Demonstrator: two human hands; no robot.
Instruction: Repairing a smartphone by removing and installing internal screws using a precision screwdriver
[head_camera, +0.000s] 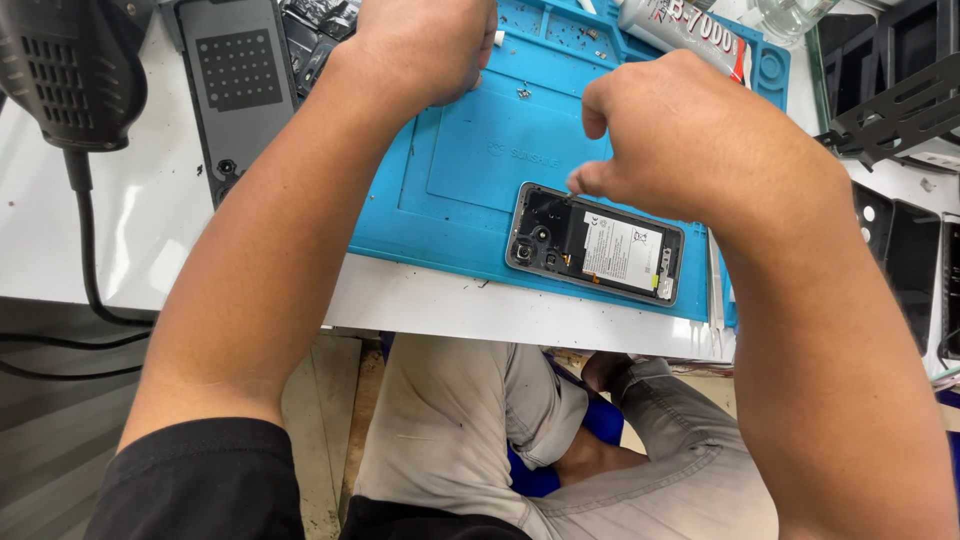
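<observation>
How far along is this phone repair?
The phone lies on the blue mat with its back already off, battery and camera parts bare. The right hand pinches at its top edge; whether it holds a tool is unclear. The left hand rests further back. The phone remains open, so closing it is left.

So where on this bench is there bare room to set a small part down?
The raised centre panel of the blue mat is bare between the left hand and the opened phone. A white bench strip lies free between the black cable and the grey back cover. The mat's top edge by the glue tube is crowded.
</observation>
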